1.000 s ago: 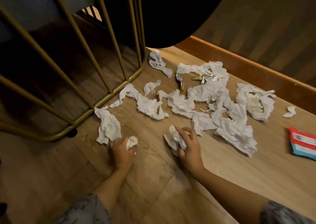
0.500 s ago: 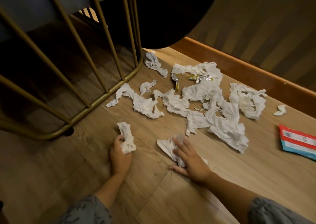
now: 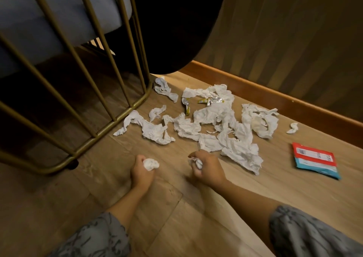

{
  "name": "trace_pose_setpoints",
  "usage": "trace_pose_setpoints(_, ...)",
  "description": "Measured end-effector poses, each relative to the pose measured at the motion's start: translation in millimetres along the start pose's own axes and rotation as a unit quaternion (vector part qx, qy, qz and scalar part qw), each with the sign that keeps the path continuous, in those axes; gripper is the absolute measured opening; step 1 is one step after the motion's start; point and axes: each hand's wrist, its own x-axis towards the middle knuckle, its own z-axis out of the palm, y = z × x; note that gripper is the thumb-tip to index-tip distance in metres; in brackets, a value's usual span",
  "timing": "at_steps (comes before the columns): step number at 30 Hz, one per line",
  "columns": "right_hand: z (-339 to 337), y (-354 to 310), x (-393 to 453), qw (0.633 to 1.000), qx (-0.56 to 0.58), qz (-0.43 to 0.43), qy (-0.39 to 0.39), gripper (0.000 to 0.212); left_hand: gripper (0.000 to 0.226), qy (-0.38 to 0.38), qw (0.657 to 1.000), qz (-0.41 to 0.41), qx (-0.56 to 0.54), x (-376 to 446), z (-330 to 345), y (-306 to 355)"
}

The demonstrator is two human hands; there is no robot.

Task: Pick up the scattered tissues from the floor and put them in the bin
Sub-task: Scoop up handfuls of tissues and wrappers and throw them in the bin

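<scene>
Left hand: your left hand [image 3: 141, 171] sits at lower centre of the frame, fingers curled tight around a balled tissue [image 3: 150, 164] that bulges out on its right side
Right hand: your right hand [image 3: 208, 168] is just right of it, fist closed on a crumpled tissue [image 3: 197, 162], of which only a little white shows between the fingers
Loose tissues: the main heap of tissues [image 3: 220, 125] spreads across the wooden floor [image 3: 225, 203] at centre frame, its near edge just beside your right knuckles
Outliers: a long twisted tissue [image 3: 146, 127] lies left of the heap by the brass frame [image 3: 110, 127], a small scrap [image 3: 293, 128] lies well apart at right
Wrappers: foil sachet wrappers [image 3: 211, 100] rest on the heap's upper part (silver and yellow, print unreadable)
Packet: a red, white and teal packet [image 3: 315, 160] lies flat at right of the frame, apart from the tissues
Surroundings: a dark round tabletop [image 3: 176, 24] overhangs at top centre, a wooden skirting board [image 3: 275, 99] runs along the wall at right
Sleeves: grey patterned sleeves [image 3: 310, 235] cover your forearms at the bottom edge
</scene>
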Motion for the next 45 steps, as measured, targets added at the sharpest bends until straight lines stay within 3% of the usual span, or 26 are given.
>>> trace_pose_setpoints(3, -29, -17, 17, 0.996, 0.025, 0.006, 0.090, 0.020, 0.039, -0.034, 0.997, 0.058, -0.022, 4, -2, 54)
trace_pose_setpoints(7, -87, -35, 35, 0.980, 0.022, -0.047, 0.194, 0.031, 0.019, -0.018, 0.980, 0.194, 0.039, 15, -6, 132)
trace_pose_setpoints(12, -179, -41, 38, 0.969, 0.015, -0.110, 0.221, 0.041, 0.028, -0.066, 0.944, 0.302, 0.118, -1, -9, 229)
trace_pose_setpoints(14, -214, -34, 32, 0.967, 0.005, -0.114, 0.227, 0.045, 0.020, -0.098, 0.910, 0.365, 0.171, -16, -6, 262)
trace_pose_setpoints(17, -262, -14, 20, 0.958, -0.022, -0.091, 0.272, 0.047, 0.064, -0.123, 0.883, 0.423, 0.159, -45, 3, 305)
trace_pose_setpoints(19, -294, 4, 9, 0.950, -0.030, -0.068, 0.302, 0.041, 0.072, -0.127, 0.866, 0.463, 0.139, -65, 12, 331)
trace_pose_setpoints(24, -374, 38, -29, 0.918, -0.009, -0.029, 0.395, 0.016, 0.054, -0.143, 0.849, 0.503, 0.082, -114, 51, 399)
trace_pose_setpoints(28, -433, 67, -71, 0.863, 0.015, -0.014, 0.504, 0.014, 0.020, -0.166, 0.819, 0.543, 0.087, -149, 104, 448)
trace_pose_setpoints(31, -467, 91, -110, 0.820, 0.027, 0.022, 0.571, 0.010, 0.031, -0.187, 0.783, 0.589, 0.069, -182, 150, 480)
trace_pose_setpoints(33, -483, 107, -139, 0.797, 0.030, 0.049, 0.601, 0.009, 0.031, -0.191, 0.782, 0.593, 0.034, -212, 182, 500)
trace_pose_setpoints(36, -503, 129, -183, 0.777, 0.017, 0.090, 0.623, 0.008, 0.011, -0.217, 0.807, 0.548, -0.033, -263, 230, 523)
trace_pose_setpoints(40, -531, 156, -235, 0.739, 0.003, 0.151, 0.657, 0.004, 0.021, -0.271, 0.807, 0.516, -0.098, -329, 284, 542)
trace_pose_setpoints(45, -550, 188, -287, 0.766, -0.067, 0.224, 0.599, 0.009, 0.027, -0.327, 0.794, 0.499, -0.119, -388, 335, 565)
